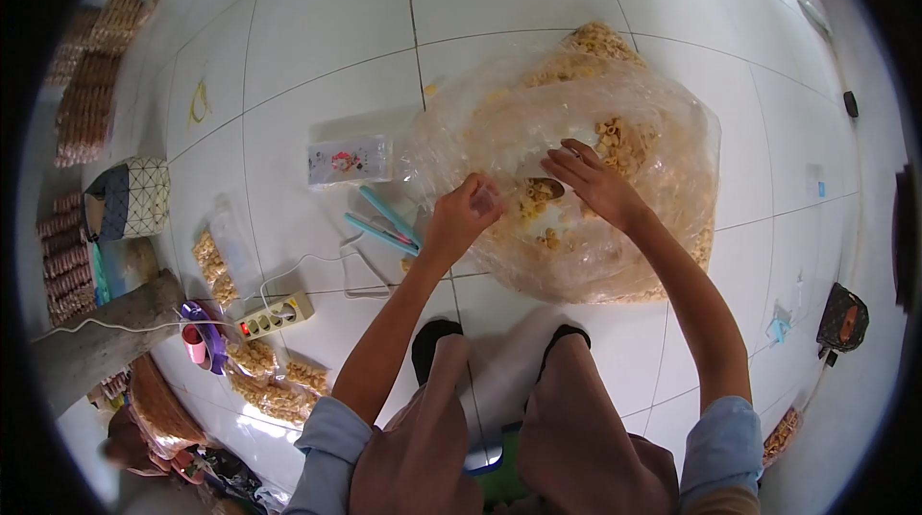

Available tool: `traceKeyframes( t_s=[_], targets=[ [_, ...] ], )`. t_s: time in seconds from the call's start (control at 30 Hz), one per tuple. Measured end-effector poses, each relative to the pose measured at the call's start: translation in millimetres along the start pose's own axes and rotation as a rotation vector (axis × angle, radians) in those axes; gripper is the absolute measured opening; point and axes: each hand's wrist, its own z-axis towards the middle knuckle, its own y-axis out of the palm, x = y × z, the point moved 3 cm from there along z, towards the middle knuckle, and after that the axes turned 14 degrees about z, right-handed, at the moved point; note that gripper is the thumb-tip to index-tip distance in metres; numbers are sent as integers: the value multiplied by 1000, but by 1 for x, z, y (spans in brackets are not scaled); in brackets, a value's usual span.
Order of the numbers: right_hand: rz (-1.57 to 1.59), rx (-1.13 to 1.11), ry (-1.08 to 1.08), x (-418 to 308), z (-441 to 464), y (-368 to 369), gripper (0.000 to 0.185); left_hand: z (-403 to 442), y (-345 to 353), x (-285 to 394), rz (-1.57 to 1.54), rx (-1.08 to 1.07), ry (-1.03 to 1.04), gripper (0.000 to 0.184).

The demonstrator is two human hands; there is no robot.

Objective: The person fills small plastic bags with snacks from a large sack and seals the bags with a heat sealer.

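Observation:
A large clear plastic bag (687,131) lies wide on the tiled floor, with ring-shaped yellowish snacks (619,145) inside. My left hand (468,213) is at the bag's left side, its fingers pinched on a small clear plastic bag (488,199). Over the large bag's opening is my right hand (588,179), fingers spread and slightly bent, just above a metal scoop (547,188) holding some snacks. Left of the large bag lie a stack of printed clear packets (348,162) and a light-blue hand sealer (389,227).
A power strip (276,316) with a white cable lies at the left, near filled snack bags (274,385) and a purple basket (204,337). Stacked packs (88,107) and a patterned bag (134,198) stand farther left. A dark pouch (843,318) is at the right.

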Motion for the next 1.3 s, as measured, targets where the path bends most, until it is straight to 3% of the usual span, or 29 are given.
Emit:
traceKeyframes(
  t_s=[0.1,0.33,0.4,0.5,0.67,0.73,0.77,0.83,0.97,1.03,1.13,1.3],
  targets=[
    [14,-166,-81,-3,-7,-8,60,-8,0,1,3,40,-5,27],
    [118,-73,66,-2,-16,-2,58,-16,5,1,43,81,54,27],
    [155,-212,-77,-15,-22,5,50,-15,6,2,30,84,58,28],
    [236,-327,-85,-32,-29,10,48,-13,10,0,47,127,124,28],
    [319,-442,-104,-39,-29,25,52,-12,10,3,14,77,88,28],
    [587,-520,-15,-36,-28,24,66,-12,10,3,2,65,76,29],
    [584,-519,-15,-34,-31,20,66,-11,9,3,-9,72,74,29],
    [747,-445,215,-29,-35,-2,66,-9,6,7,-23,82,79,29],
    [785,-352,312,-9,-48,-35,72,-3,-11,30,-94,123,95,29],
    [752,-236,475,-3,-52,-60,75,-1,-23,47,-81,137,128,30],
    [763,-101,552,-4,-50,-108,76,4,-36,76,-68,96,217,32],
    [638,35,499,-40,-38,-202,74,11,-49,116,-13,3,246,38]
  ],
)
